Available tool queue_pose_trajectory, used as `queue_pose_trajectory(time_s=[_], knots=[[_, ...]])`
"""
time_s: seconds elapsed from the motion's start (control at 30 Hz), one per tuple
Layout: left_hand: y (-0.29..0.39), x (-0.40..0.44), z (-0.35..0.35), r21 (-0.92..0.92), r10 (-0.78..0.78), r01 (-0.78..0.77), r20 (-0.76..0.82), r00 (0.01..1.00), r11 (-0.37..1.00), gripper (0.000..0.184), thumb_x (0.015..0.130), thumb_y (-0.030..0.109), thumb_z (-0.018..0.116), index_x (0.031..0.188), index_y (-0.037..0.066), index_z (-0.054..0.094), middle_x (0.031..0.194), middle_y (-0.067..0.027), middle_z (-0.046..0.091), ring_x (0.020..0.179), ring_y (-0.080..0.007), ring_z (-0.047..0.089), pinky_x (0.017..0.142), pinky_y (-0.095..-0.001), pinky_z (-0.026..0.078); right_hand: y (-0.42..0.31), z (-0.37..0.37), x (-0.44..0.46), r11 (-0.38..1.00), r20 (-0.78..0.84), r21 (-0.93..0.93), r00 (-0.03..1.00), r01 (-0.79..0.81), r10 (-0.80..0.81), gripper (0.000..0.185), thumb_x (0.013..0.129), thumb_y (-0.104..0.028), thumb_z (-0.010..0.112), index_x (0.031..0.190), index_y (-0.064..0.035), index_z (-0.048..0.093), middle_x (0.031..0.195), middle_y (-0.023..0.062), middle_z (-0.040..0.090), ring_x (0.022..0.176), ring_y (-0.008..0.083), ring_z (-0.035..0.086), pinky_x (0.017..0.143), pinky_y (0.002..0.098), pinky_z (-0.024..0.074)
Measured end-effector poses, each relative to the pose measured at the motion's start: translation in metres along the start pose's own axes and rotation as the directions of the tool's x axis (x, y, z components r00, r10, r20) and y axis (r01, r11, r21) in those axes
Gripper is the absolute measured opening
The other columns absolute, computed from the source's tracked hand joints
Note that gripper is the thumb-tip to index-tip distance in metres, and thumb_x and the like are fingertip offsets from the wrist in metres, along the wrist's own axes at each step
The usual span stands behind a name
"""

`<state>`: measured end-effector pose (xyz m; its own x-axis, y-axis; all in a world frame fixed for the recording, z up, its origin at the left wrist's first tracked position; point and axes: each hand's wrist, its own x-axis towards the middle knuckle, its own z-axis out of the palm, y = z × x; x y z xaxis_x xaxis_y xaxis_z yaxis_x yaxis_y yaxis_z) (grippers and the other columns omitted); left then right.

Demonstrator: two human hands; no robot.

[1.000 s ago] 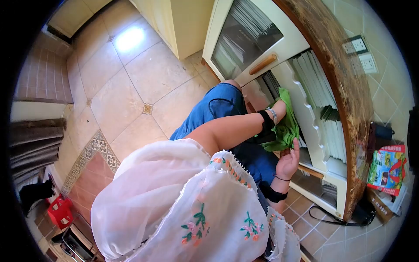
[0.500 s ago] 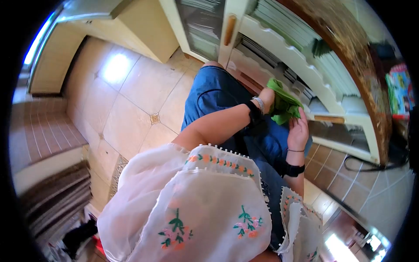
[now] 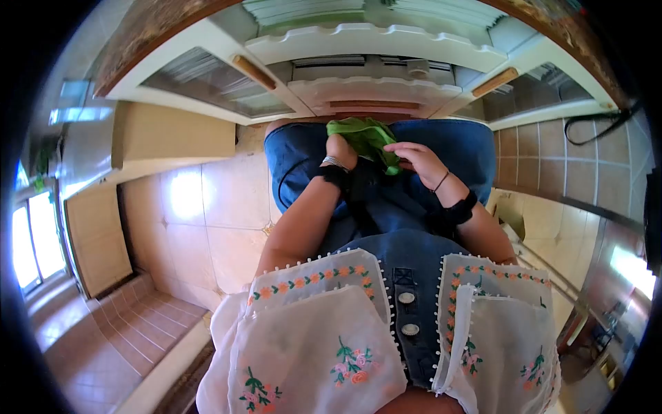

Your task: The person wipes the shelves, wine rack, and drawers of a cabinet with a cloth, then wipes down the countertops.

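Observation:
A crumpled bright green cloth [image 3: 372,141] is over my lap, just in front of the cabinet. My left hand [image 3: 340,150] grips it from the left; the cloth covers most of those fingers. My right hand [image 3: 422,164] is at the cloth's right side with its fingers stretched out, the tips at or touching the edge. I cannot tell whether the right fingers pinch any fabric. Under both hands are my knees in blue denim [image 3: 448,141].
A white cabinet [image 3: 372,41] with scalloped shelf edges stands close ahead, with wooden handles [image 3: 495,82] and glass doors. Cream tiled floor [image 3: 234,186] lies to the left, and a brown tiled surface [image 3: 545,162] with a black cord [image 3: 600,131] to the right.
My view has turned, so the cabinet now spans the top and my lap is centred. Both hands stay at the green cloth, the left still gripping it.

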<state>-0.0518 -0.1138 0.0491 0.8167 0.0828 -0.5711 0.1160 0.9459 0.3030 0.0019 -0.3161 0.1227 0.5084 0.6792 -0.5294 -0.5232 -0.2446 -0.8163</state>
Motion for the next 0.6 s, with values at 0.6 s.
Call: queue_pose_trajectory(time_s=[0.6], knots=[[0.078, 0.042, 0.022, 0.162, 0.386, -0.364, -0.139, 0.912, 0.917, 0.035, 0.09, 0.031, 0.035, 0.102, 0.007, 0.057, 0.104, -0.0084, 0.059, 0.099, -0.0252, 0.053, 0.087, -0.0397, 0.042, -0.045, -0.006, 0.067, 0.92, 0.01, -0.281, 0.96, 0.272, -0.28, 0.026, 0.08, -0.021, 0.061, 0.104, -0.0101, 0.06, 0.093, 0.0005, 0.06, 0.083, 0.0102, 0.053, 0.075, 0.0262, 0.043]])
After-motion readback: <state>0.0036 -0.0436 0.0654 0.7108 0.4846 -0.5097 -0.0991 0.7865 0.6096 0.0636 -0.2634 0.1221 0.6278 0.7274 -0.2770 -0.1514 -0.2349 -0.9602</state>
